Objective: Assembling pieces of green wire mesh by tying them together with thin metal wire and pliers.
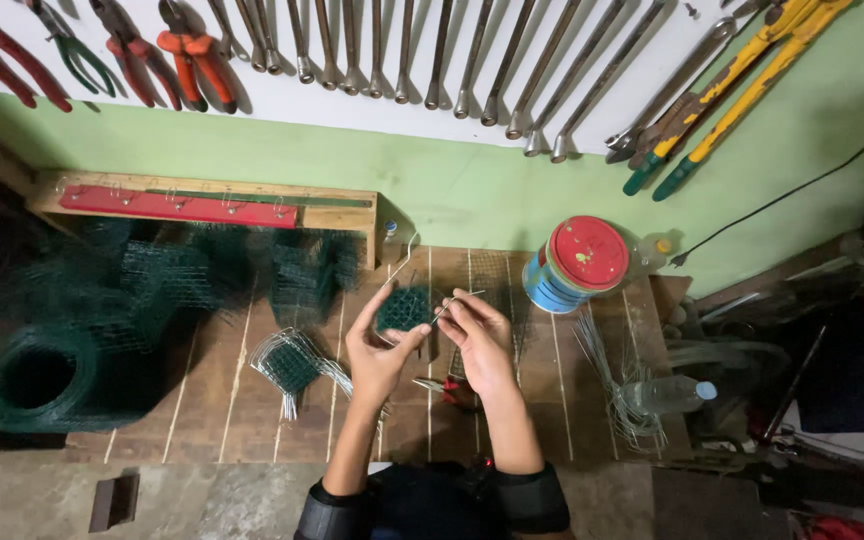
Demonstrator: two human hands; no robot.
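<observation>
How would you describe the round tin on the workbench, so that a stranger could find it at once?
Start at the green wall behind the wooden workbench. Follow the bench's back edge to the right, past the person's right hand holding a thin wire. There lies the round tin, tipped on its side: blue-striped body, red paint-spotted lid, unlike the clear plastic bottle nearby.

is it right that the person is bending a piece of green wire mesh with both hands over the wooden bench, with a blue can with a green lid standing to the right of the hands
Not quite: the lid is red, not green. The head view shows the left hand and right hand on the small piece of green wire mesh over the wooden bench, and the blue can with its red lid stands to the right of them.
</observation>
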